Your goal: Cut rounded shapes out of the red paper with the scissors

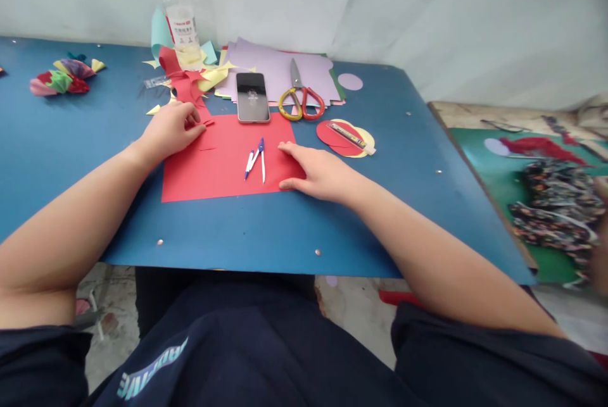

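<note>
A sheet of red paper (218, 169) lies flat between my hands. My left hand (171, 126) rests at its upper left corner with curled fingers, closed on a small red paper scrap (209, 123). At the sheet's right edge is my right hand (316, 171), thumb and fingers apart, holding nothing. A white and blue compass (260, 149) lies on the red sheet with its legs spread. Just beyond the sheet sits a smartphone (253, 98), and scissors (298, 93) with yellow and red handles lie beside it.
Red and yellow paper circles (332, 141) lie right, a craft knife (349, 135) on top. Behind are stacked coloured sheets (275, 71), a plastic bottle (184, 30) and red offcuts (187, 87). Folded paper pieces (61, 80) lie left; patterned fabric (555, 204) lies on another table right.
</note>
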The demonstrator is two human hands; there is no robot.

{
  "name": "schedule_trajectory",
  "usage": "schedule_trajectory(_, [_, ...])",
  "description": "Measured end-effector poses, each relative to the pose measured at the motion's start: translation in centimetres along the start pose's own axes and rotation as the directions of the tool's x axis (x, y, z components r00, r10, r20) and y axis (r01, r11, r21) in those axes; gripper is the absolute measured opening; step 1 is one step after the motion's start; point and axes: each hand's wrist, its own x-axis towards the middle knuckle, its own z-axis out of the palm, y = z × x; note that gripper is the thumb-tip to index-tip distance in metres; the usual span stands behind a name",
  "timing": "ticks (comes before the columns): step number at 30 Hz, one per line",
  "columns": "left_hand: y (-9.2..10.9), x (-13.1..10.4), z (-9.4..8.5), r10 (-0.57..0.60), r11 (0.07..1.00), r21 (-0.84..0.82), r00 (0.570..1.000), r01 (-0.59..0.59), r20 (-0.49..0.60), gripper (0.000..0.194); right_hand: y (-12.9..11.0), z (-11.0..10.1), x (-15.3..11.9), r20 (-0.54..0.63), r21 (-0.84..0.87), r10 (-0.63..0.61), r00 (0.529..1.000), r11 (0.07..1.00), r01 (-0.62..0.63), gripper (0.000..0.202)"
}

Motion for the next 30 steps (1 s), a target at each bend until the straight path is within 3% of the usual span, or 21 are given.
schedule_trajectory(5, [-0.7,0.1,-0.2,-0.009,0.997,0.076,0.998,0.013,-0.059,0.044,-0.1,0.5,0.3,-0.071,0.0,0.015,0.997,1.0,-0.015,0.081])
schedule_trajectory(11, [-1.9,0.7,-0.2,-0.059,0.995,0.069,0.992,0.067,-0.109,0.043,-0.1,0.6,0.1,-0.081,0.033,0.0,0.997,0.999,0.003,0.08])
schedule_trajectory(16, [-0.9,0.7,0.2,0.001,0.999,-0.036,0.998,-0.004,-0.069,0.051,-0.2,0.4,-0.1,-0.078,0.111,-0.014,0.997,0.994,0.023,0.088])
schedule_trajectory(21, [-0.1,0.7,0.8,0.027,0.993,-0.117,0.997,-0.036,-0.077,0.049,0.1,1.3,-0.1,-0.167,0.232,0.026,0.986,0.973,0.013,0.09])
schedule_trajectory(24, [-0.3,0.7,0.8,0.033,0.99,-0.133,0.996,-0.045,-0.088,0.045,0.4,2.4,0.2,-0.258,0.353,0.077,0.963,0.936,0.02,0.085])
schedule_trajectory(28, [-0.4,0.7,0.6,0.014,0.991,-0.128,0.995,-0.026,-0.094,0.039,0.9,3.6,1.1,-0.361,0.621,0.226,0.905,0.782,0.053,0.062])
schedule_trajectory(30, [-0.2,0.6,0.4,0.004,0.992,-0.125,0.997,-0.015,-0.083,0.043,1.0,3.8,1.5,-0.385,0.676,0.288,0.877,0.735,0.055,0.053])
